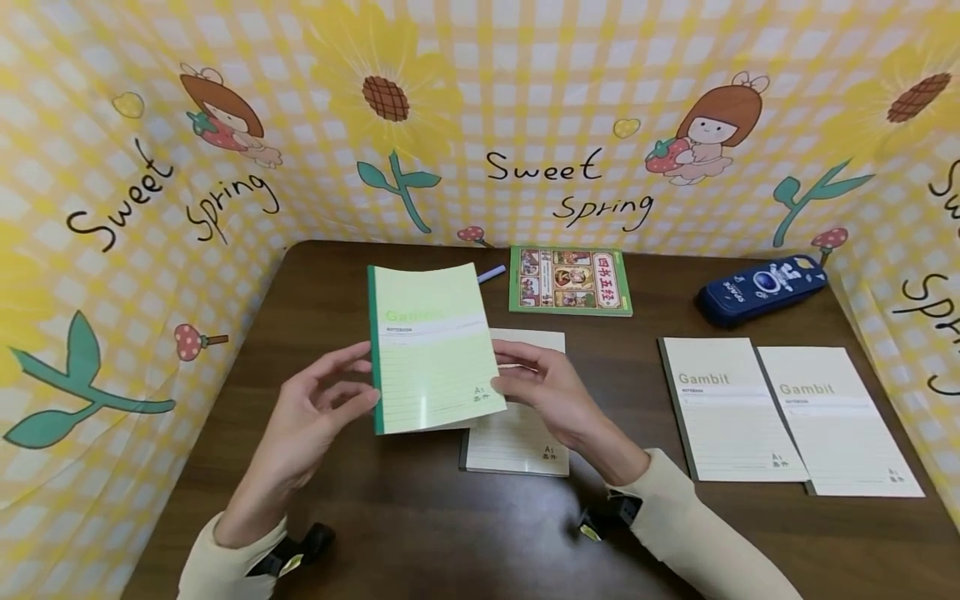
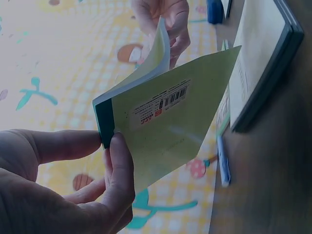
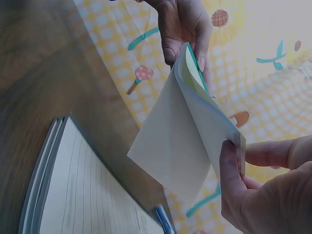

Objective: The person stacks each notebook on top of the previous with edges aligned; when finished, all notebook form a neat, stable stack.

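Grip and handling: green-spined notebook

Position: the notebook is held clear of the counter, overlapping the stacked grey-spined notebooks in the head view.

Left hand: nearly closed, thumb and fingers pinching the green spine.

Right hand: nearly closed, thumb and fingers pinching the free edge. It takes the front cover and pages only; the back cover hangs apart, leaving the notebook partly open.

Handling: expect a light, pliable article, likely stiffest along the binding. The cover reflects light and may prove slippery under a loose pinch. Corners and leaves should crease easily; apply moderate pressure. Use the spine as the main hold. At the free edge, gather both covers with all pages to prevent fanning.
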